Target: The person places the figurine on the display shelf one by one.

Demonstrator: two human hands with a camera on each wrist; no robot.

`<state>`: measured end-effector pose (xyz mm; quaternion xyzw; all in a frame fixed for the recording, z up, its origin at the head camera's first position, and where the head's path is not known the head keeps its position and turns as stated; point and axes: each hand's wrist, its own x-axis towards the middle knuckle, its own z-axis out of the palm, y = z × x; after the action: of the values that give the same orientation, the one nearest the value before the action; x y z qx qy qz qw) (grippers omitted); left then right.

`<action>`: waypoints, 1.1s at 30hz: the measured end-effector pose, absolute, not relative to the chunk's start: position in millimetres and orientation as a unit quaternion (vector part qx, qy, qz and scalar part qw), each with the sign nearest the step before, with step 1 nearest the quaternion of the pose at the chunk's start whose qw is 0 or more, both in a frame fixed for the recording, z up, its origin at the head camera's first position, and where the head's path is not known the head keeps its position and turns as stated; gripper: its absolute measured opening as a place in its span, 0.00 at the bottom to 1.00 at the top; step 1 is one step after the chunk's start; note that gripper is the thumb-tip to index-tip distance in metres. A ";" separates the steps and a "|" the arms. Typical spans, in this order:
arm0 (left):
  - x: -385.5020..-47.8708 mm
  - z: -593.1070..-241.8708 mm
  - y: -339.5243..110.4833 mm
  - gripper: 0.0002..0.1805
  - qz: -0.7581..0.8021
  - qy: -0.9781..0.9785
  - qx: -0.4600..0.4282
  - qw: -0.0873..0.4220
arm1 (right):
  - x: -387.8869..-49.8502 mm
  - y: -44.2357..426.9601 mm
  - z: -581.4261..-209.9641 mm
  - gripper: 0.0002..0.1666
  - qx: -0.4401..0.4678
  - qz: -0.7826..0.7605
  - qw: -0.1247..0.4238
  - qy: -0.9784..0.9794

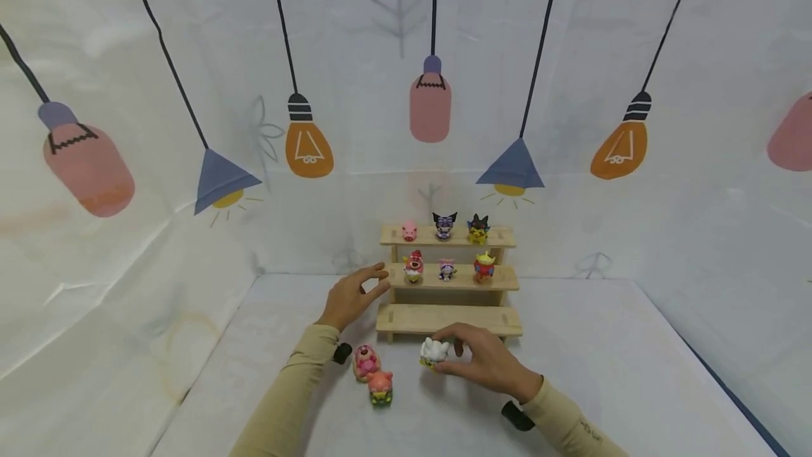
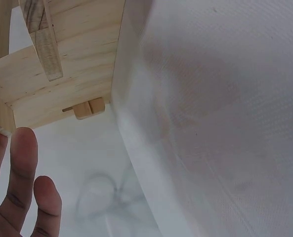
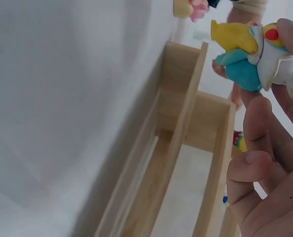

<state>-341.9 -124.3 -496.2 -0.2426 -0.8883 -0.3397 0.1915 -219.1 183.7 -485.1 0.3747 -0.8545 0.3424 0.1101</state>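
1 figurine (image 3: 248, 69) between right fingers (image 3: 258, 118).

The head camera looks forward and down from well back, the wooden shelf (image 1: 449, 319) at five o'clock. The left wrist camera faces that shelf close up, at ten o'clock; the right wrist camera, very near the figurine (image 3: 260, 58) at two o'clock, shares both with the head view.
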 end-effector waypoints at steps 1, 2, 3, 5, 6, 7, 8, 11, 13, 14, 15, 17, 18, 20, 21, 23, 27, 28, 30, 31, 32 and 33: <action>-341.9 -496.7 -124.3 0.19 -0.340 -0.887 -0.244 0.194 | -220.3 183.7 -484.5 0.26 0.373 0.344 0.112 -0.854; -342.1 -497.3 -124.2 0.19 -0.341 -0.886 -0.245 0.195 | -221.7 183.6 -484.0 0.26 0.372 0.345 0.115 -0.854; -342.3 -497.8 -124.2 0.19 -0.341 -0.886 -0.246 0.196 | -223.1 183.8 -483.4 0.26 0.371 0.349 0.116 -0.853; -342.3 -498.0 -124.0 0.19 -0.342 -0.884 -0.248 0.199 | -226.4 184.0 -482.6 0.26 0.370 0.354 0.120 -0.851; -342.4 -498.2 -124.0 0.19 -0.342 -0.883 -0.250 0.201 | -228.1 184.0 -481.9 0.26 0.368 0.354 0.123 -0.851; -342.5 -498.1 -123.8 0.19 -0.342 -0.883 -0.251 0.203 | -229.9 184.0 -481.2 0.26 0.367 0.356 0.124 -0.850; -342.5 -497.6 -123.8 0.19 -0.343 -0.883 -0.250 0.202 | -231.4 184.1 -480.3 0.25 0.364 0.358 0.126 -0.851; -342.4 -496.5 -123.5 0.19 -0.346 -0.882 -0.251 0.199 | -235.0 184.1 -477.2 0.26 0.351 0.361 0.126 -0.855; -342.3 -495.8 -123.4 0.19 -0.345 -0.884 -0.247 0.196 | -237.2 183.8 -475.6 0.26 0.343 0.365 0.122 -0.857; -342.3 -495.4 -123.3 0.19 -0.345 -0.885 -0.245 0.193 | -238.3 183.9 -475.3 0.26 0.339 0.366 0.121 -0.858; -342.4 -495.3 -123.3 0.19 -0.345 -0.885 -0.245 0.192 | -239.3 183.7 -475.0 0.26 0.336 0.368 0.118 -0.859; -342.4 -495.5 -123.4 0.19 -0.345 -0.886 -0.243 0.190 | -241.8 183.3 -474.9 0.26 0.330 0.372 0.112 -0.860; -342.6 -495.8 -123.5 0.20 -0.345 -0.887 -0.242 0.190 | -243.3 182.8 -475.1 0.26 0.327 0.374 0.111 -0.861; -342.8 -496.6 -123.7 0.20 -0.347 -0.886 -0.243 0.191 | -246.1 181.7 -474.8 0.26 0.322 0.379 0.109 -0.860; -342.7 -496.7 -123.7 0.19 -0.348 -0.885 -0.244 0.192 | -247.4 180.9 -474.4 0.26 0.320 0.381 0.109 -0.861; -342.4 -497.1 -123.9 0.19 -0.347 -0.885 -0.244 0.193 | -251.2 179.2 -474.5 0.26 0.321 0.384 0.113 -0.858; -341.8 -496.8 -123.4 0.19 -0.347 -0.883 -0.245 0.199 | -258.6 175.5 -475.1 0.26 0.328 0.395 0.118 -0.850; -341.8 -496.7 -123.3 0.19 -0.346 -0.883 -0.245 0.200 | -260.4 174.5 -475.4 0.26 0.331 0.398 0.118 -0.847; -342.0 -497.0 -123.0 0.19 -0.345 -0.882 -0.247 0.204 | -263.6 172.8 -476.0 0.26 0.334 0.400 0.116 -0.845; -341.9 -496.9 -122.8 0.19 -0.345 -0.882 -0.248 0.205 | -265.2 172.0 -476.5 0.26 0.334 0.401 0.116 -0.845; -341.8 -496.9 -122.7 0.19 -0.346 -0.881 -0.249 0.205 | -266.6 171.3 -477.0 0.26 0.336 0.403 0.116 -0.843; -341.9 -497.3 -122.6 0.18 -0.346 -0.881 -0.250 0.205 | -268.2 170.7 -478.0 0.26 0.336 0.405 0.114 -0.843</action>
<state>-341.9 -122.6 -497.3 -0.2499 -0.8808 -0.3460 0.2052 -268.2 170.7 -478.0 0.3357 -0.8427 0.4052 0.1135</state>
